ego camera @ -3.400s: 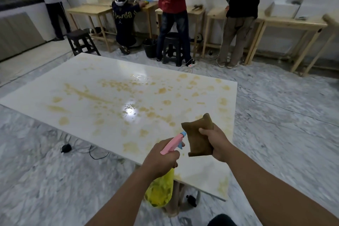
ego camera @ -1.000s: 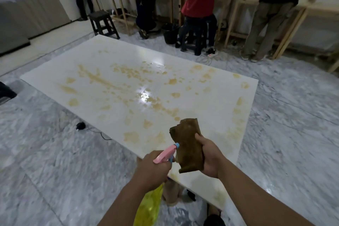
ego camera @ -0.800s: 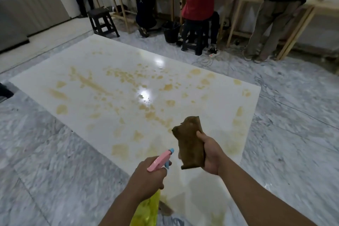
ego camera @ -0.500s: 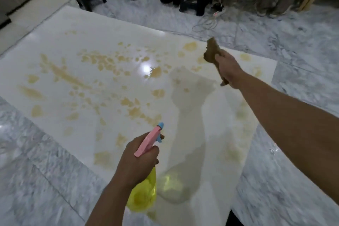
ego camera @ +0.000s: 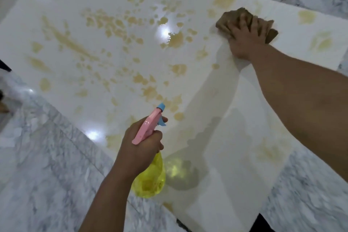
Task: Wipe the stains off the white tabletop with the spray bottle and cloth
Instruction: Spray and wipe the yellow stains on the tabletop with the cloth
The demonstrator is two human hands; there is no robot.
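The white tabletop [ego camera: 222, 190] is covered in yellowish stains [ego camera: 113, 30], thickest across its middle. The right hand [ego camera: 244, 37] is at the tabletop's far side with fingers spread flat, pressing the brown cloth [ego camera: 227, 19] onto the surface. The left hand [ego camera: 141, 147] is over the tabletop's near edge, fingers wrapped round the neck of the spray bottle [ego camera: 150, 181], pink head aimed at the stains, yellow body hanging below. Grey marble floor [ego camera: 47, 156] all around the tabletop.
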